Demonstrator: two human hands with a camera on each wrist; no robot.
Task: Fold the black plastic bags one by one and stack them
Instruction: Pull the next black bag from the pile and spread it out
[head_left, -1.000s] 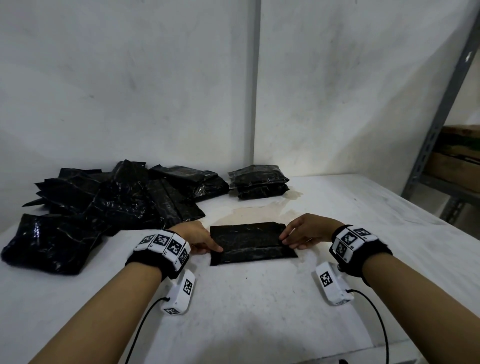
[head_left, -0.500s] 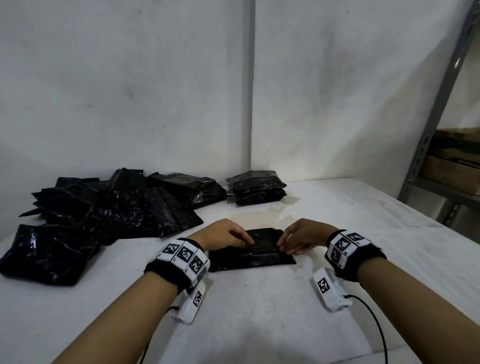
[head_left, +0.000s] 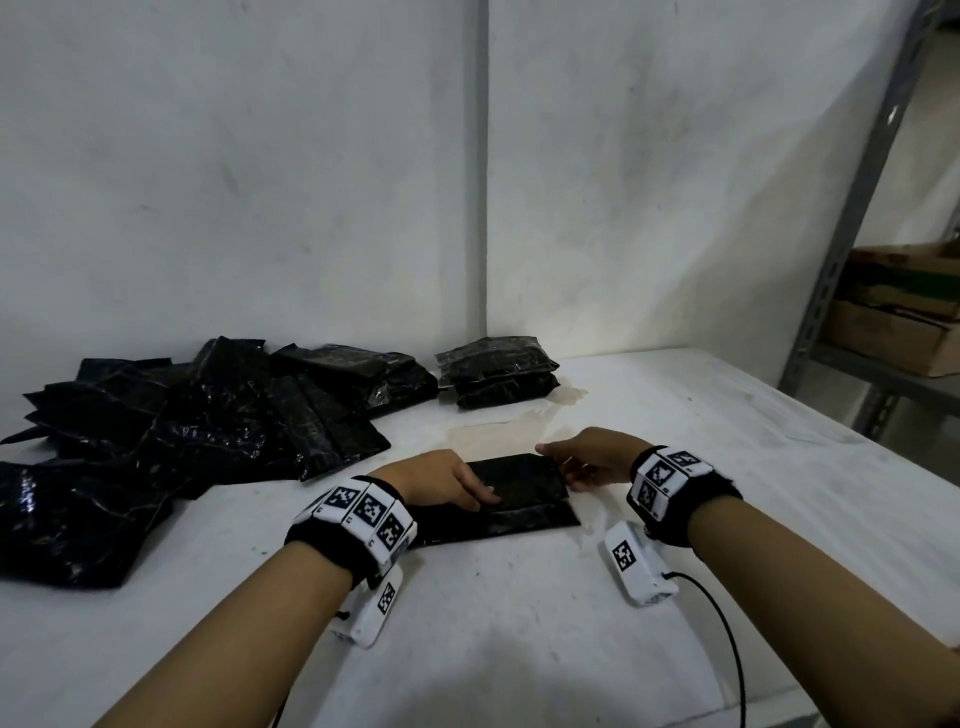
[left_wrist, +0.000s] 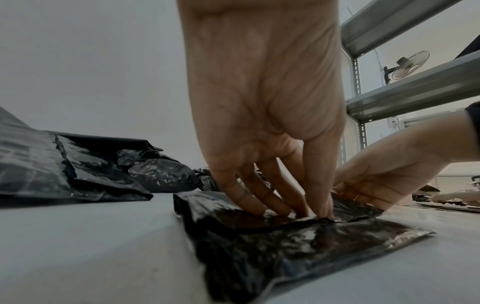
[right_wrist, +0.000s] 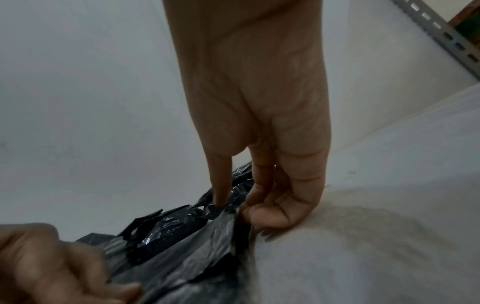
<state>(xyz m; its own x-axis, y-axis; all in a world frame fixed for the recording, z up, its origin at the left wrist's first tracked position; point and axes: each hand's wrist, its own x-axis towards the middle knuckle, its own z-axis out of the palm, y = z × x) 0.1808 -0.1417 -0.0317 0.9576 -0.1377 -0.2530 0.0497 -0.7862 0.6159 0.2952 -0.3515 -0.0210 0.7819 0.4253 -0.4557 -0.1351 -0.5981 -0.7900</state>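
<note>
Bag (head_left: 511, 501) under work lies flat on the table (head_left: 519, 649), directly beneath both of your hands. Your left hand (head_left: 436, 480) presses down on its upper layer with straight fingers (left_wrist: 262, 197), tips touching the plastic near the fold line. Your right hand (head_left: 592, 457) pinches the bag's right edge, thumb and curled fingers (right_wrist: 267, 216) closed on the plastic; the forefinger points down onto it. Beyond your left hand, and out to its left, a loose heap of unfolded bags (head_left: 171, 431) sprawls toward the wall. Beyond your right hand, near the corner of the wall, sits a small stack of folded bags (head_left: 498, 371). A metal shelf (head_left: 852, 218) stands farther off to the right.
</note>
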